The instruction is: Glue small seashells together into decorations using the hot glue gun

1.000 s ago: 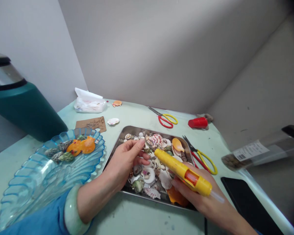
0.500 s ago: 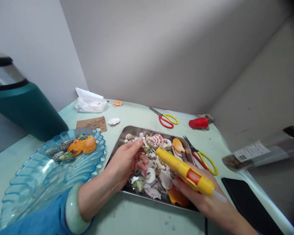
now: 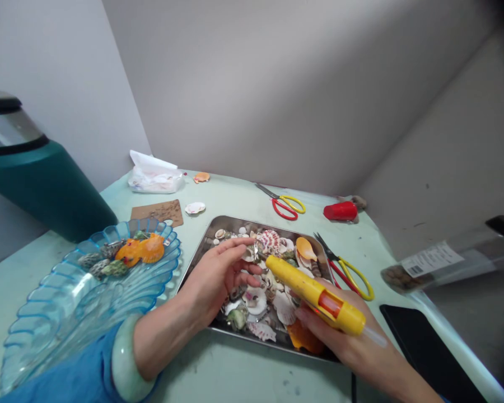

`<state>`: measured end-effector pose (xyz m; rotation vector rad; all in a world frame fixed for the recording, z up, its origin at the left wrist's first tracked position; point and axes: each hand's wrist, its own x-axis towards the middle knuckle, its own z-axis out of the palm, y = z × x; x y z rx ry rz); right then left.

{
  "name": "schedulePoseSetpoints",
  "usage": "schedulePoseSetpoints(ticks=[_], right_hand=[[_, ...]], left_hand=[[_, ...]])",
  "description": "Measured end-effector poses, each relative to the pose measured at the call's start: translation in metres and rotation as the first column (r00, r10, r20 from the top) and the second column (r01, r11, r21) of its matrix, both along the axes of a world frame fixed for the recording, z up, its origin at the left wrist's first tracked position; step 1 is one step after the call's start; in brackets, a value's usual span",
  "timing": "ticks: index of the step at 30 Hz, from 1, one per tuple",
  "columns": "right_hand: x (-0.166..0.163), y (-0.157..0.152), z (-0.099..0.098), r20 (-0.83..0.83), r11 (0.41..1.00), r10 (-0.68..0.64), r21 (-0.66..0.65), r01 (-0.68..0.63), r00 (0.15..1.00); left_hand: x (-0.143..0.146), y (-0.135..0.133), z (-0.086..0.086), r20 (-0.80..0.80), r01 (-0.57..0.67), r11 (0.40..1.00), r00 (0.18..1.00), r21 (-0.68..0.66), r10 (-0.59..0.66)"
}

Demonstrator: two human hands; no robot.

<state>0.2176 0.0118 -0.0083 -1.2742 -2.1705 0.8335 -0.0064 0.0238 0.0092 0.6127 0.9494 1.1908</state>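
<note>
My right hand is wrapped round a yellow hot glue gun, with a clear glue stick poking out of its back end. The gun's nozzle points left above a metal tray heaped with seashells. Close to that nozzle is my left hand, its fingers apart and bent over the shells; I make out nothing held in them. Among the shells lie a red-and-white scallop shell, an orange shell, a white ring-shaped shell and a green snail shell.
A blue clear shell-shaped dish holds orange and speckled shells at left, beside a teal bottle. Two pairs of scissors lie behind and right of the tray. A red cup, black phone-like slab and cardboard piece are around.
My left hand's fingers have spread and shifted slightly near the nozzle. The glue gun has moved a touch to the left in my right hand.
</note>
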Motion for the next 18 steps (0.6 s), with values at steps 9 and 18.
schedulePoseSetpoints(ticks=[9, 18], right_hand=[[0.0005, 0.001, -0.0045, -0.005, 0.995, -0.079, 0.055, 0.079, 0.997], [-0.0017, 0.0001, 0.0031, -0.056, 0.997, -0.069, 0.035, 0.071, 0.996]], left_hand=[[0.0007, -0.0013, 0.0001, -0.027, -0.007, 1.0, 1.0, 0.02, 0.007], [0.0003, -0.0015, -0.0012, -0.005, 0.031, 1.0, 1.0, -0.002, -0.031]])
